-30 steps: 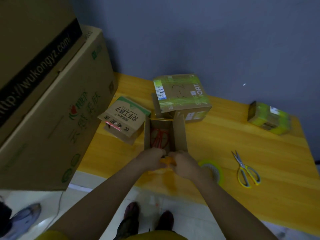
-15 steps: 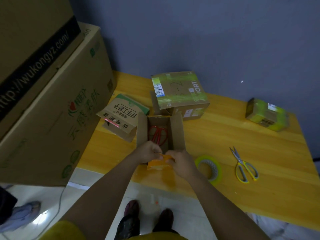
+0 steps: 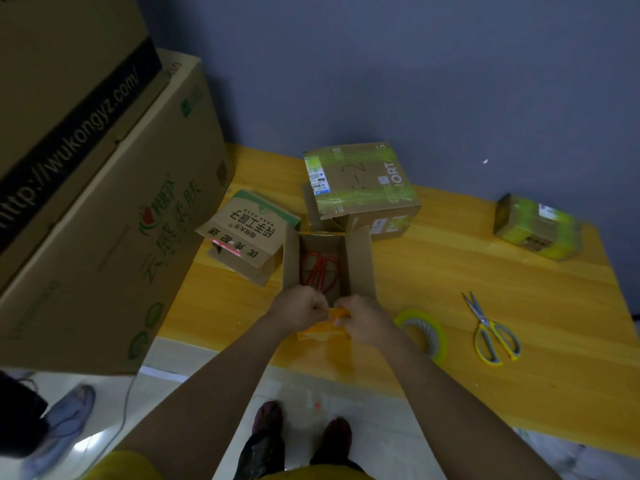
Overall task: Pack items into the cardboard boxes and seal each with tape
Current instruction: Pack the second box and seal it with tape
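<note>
A small open cardboard box [image 3: 360,261] stands near the front of the yellow table [image 3: 519,368] with its side flaps up. Red-handled scissors [image 3: 320,271] lie inside it. My left hand [image 3: 299,306] and my right hand [image 3: 363,318] meet at the box's near edge. Both pinch its orange near flap [image 3: 323,332], which folds out toward me. A roll of yellow-green tape [image 3: 424,332] lies just right of my right wrist.
Yellow-handled scissors [image 3: 490,332] lie right of the tape. A taped box [image 3: 360,188] sits behind the open one, a printed box [image 3: 246,233] to its left, a small taped parcel [image 3: 536,226] far right. Large cartons [image 3: 86,202] stack at left. Another person's shoe [image 3: 65,414] shows on the floor.
The near flap has been pulled out and down toward me, so the orange side shows more. Both hands stayed at the near edge. The camera tilted slightly.
</note>
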`<state>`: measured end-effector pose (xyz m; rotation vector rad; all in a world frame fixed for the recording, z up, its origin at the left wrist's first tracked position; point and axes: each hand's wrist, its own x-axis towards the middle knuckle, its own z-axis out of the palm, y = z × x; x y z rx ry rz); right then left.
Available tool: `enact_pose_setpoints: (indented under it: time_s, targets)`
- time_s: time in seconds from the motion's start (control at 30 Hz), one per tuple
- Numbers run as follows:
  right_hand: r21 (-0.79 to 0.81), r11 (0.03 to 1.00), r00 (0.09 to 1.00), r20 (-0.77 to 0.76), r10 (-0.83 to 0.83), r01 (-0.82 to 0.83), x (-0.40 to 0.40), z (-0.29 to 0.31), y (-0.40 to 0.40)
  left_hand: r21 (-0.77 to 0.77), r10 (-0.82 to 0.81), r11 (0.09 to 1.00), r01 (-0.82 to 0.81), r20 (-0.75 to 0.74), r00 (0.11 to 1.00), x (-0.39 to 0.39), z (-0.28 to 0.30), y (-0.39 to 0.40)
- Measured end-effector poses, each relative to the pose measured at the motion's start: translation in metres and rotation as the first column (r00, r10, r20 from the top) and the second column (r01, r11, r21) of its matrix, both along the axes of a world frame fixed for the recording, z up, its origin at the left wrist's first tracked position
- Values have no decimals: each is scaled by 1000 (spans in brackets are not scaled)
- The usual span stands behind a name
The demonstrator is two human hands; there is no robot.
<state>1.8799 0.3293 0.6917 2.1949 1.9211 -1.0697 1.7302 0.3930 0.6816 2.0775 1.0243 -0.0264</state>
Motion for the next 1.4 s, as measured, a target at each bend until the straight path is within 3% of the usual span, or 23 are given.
enact_pose_setpoints:
  time_s: [0.17,0.23,0.3,0.4,0.47,0.53,0.63,0.77,0.87,0.97,1.07,1.17,1.27,1.4]
  targets:
    - [-33,999,1000,-10,-27,27,3,-2,4,67,-10,998,15,-75,997,4,7,-5]
    - [42,999,1000,-3,-26,26,1,-1,3,76,11,997,-1,-133,991,6,8,-6]
    - [230,973,1000,0,-20,20,3,-1,-6,42,4,999,3,-171,985,10,8,-7]
    - [569,803,984,-118,-135,179,16,-5,-37,-2,-44,999,44,-200,979,15,9,-7]
    - [637,691,936,-163,-312,342,34,-14,-63,-5,-52,999,52,-216,975,16,11,-6]
    - [593,663,871,-146,-470,457,56,-34,-90,26,-54,998,63,-249,967,21,15,-10]
    - [296,777,826,-88,-557,556,76,-62,-118,132,-52,986,100,-331,942,28,17,-20]
    - [-48,942,917,250,-311,333,76,-76,-130,256,-45,956,144,-355,934,37,18,-30]
    - [-19,976,887,421,-189,217,75,-78,-122,376,-25,916,140,-294,956,43,23,-43]
    - [-28,990,884,453,-111,138,82,-74,-114,526,-70,846,93,-63,996,48,24,-59]
    - [114,974,914,339,-222,194,91,-66,-120,595,-162,800,73,98,982,59,21,-72]
    - [235,904,913,117,-391,357,102,-55,-130,435,-90,901,4,177,980,77,25,-83]
    - [341,832,899,-147,-413,438,106,-34,-142,195,-35,981,0,175,984,97,32,-90]
    - [418,759,861,-338,-381,500,106,-6,-156,153,-85,987,58,178,980,115,41,-99]
